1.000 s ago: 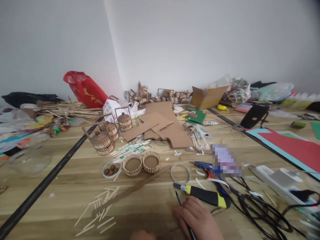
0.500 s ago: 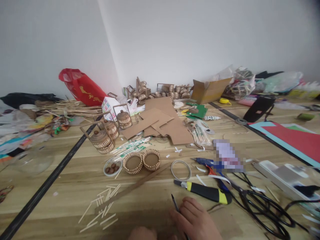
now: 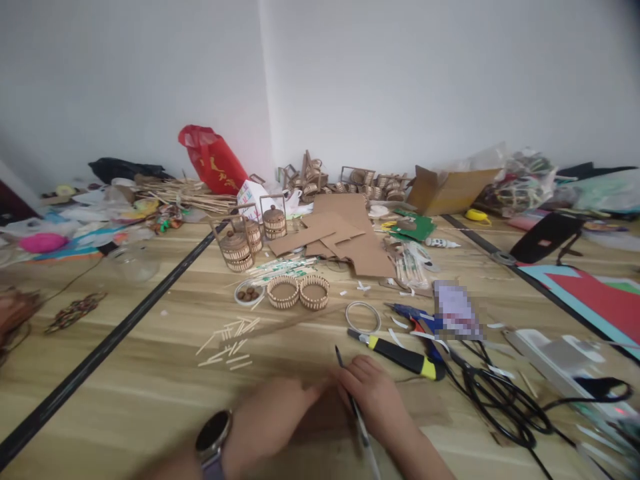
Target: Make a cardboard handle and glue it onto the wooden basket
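Well, slim rod (image 3: 361,427): dark-tipped and paler toward its near end, slanting over our wood-grained table (image 3: 145,373), low in our view.
Right hand (image 3: 371,388): curled, pinching the rod between thumb and fingers.
Left hand (image 3: 273,413): blurred, its fingertips close to the right hand's; we cannot tell whether it pinches anything.
Watch (image 3: 213,433): round, dark-faced, on our left wrist.
Cutter (image 3: 400,357): black-and-yellow handle, just beyond our right hand.
Ring (image 3: 363,332): thin, pale, lying flat beside the cutter's blade end.
Loose sticks (image 3: 239,347): short, pale, straight, scattered to our left.
Round baskets (image 3: 314,305): two, with striped slatted walls, side by side near a small bowl (image 3: 238,300) of brown balls (image 3: 249,293).
Cardboard (image 3: 373,257): flat, brown, overlapping sheets.
Bottle (image 3: 443,243): white, black marks too small for us to read.
Red bag (image 3: 215,160): shiny, with gold characters we cannot make out.
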A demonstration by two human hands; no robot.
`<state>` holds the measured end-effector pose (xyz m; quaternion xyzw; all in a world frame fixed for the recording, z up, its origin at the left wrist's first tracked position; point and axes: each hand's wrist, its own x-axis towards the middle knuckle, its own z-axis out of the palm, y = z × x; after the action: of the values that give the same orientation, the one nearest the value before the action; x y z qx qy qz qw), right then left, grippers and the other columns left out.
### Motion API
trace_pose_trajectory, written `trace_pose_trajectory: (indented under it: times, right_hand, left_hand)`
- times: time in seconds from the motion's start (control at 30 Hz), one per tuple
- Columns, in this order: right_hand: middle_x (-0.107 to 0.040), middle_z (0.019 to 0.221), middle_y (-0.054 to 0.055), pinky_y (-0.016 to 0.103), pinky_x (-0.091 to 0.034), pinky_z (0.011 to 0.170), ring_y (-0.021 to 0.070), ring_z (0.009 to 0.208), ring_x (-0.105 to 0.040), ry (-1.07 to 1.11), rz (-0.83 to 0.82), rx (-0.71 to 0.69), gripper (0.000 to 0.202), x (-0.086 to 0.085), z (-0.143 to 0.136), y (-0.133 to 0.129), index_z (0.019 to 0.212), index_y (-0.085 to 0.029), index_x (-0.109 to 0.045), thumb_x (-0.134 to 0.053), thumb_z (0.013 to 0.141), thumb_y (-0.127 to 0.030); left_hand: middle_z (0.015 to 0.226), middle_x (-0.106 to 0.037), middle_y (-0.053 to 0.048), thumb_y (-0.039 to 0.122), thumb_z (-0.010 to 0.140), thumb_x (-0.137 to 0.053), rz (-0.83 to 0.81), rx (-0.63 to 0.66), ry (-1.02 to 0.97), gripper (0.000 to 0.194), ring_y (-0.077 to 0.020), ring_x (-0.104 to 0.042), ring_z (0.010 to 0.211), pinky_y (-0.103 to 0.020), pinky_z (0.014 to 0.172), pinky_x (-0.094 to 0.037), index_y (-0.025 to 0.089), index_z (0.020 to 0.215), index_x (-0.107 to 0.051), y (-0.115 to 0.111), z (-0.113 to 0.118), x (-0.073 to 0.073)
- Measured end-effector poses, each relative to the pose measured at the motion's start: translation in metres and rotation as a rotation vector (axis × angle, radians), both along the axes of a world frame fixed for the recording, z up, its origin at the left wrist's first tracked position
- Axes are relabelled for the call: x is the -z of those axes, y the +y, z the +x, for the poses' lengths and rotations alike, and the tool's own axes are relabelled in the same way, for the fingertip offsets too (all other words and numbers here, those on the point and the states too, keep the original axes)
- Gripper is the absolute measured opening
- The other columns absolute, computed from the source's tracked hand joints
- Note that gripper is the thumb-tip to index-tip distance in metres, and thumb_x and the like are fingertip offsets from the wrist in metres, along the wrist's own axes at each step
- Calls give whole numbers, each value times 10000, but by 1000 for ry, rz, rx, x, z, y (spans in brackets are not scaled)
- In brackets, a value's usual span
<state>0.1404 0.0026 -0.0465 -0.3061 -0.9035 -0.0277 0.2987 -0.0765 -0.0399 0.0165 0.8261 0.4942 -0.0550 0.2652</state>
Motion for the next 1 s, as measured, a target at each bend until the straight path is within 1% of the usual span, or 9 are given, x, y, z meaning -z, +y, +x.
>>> trace_pose_trajectory:
  times: [0.13,0.3,0.37,0.47,0.6,0.77,0.87,0.93,1.0]
  right_hand:
    - [-643,688,30,308,-390,675,186,675,-562,-34,-22,1,176,-2,0,-1,849,-193,-670,-548,919,-87]
    - [-673,716,30,301,-388,706,184,705,-591,-116,-102,-8,185,-9,-1,-2,877,-195,-691,-565,878,-59]
    - [-673,710,27,298,-387,715,182,708,-598,-129,-129,-14,192,-10,-2,-2,873,-195,-692,-565,865,-52]
    - [-678,712,32,299,-386,718,182,709,-606,-112,-139,-12,196,-12,-3,-4,895,-195,-695,-545,885,-70]
    - [-688,692,12,289,-414,736,179,702,-616,-55,-226,-29,229,-11,-2,-4,967,-195,-679,-524,873,-54]
    - [-722,750,20,301,-485,731,194,735,-664,164,-368,36,294,-6,0,-1,1070,-194,-640,-491,838,-93]
    - [-757,867,49,316,-524,735,202,787,-702,291,-482,102,293,-7,-2,-2,1113,-192,-627,-492,854,-164]
    - [-765,848,48,330,-542,754,202,784,-715,377,-528,168,254,-13,-4,-5,1102,-192,-632,-474,911,-247]
    - [-765,812,45,351,-546,814,213,850,-722,432,-539,182,274,-20,-7,-10,1103,-191,-652,-467,952,-326]
  left_hand:
    - [1173,-727,-136,89,929,-346,87,-29,107,595,-289,-700,1039,-390,885,-539,252,1493,-439,-7,1,-8]
    - [1101,-743,-177,61,896,-389,151,-41,241,634,-328,-718,999,-405,812,-555,164,1521,-377,-13,4,-12]
    - [1082,-745,-190,52,883,-411,165,-76,283,607,-333,-722,989,-404,797,-557,123,1486,-409,-15,5,-14]
    - [1080,-743,-205,66,853,-488,175,-124,313,490,-343,-720,995,-399,794,-555,80,1341,-531,-17,4,-16]
    - [1073,-753,-183,144,810,-619,137,-152,333,318,-325,-716,1008,-361,799,-540,125,1124,-669,-11,-1,-18]
    - [830,-768,-113,291,761,-718,19,-158,335,136,-267,-716,812,-306,684,-505,166,811,-726,9,-12,-18]
    - [543,-664,-34,321,765,-699,-93,-125,304,269,-185,-640,581,-257,577,-442,181,546,-628,21,-19,-13]
    - [472,-607,-13,321,765,-684,-137,-109,275,366,-154,-586,511,-245,537,-402,184,454,-550,25,-23,-9]
    - [465,-597,-8,318,759,-676,-152,-105,251,375,-145,-561,492,-247,513,-368,185,441,-528,27,-26,-6]
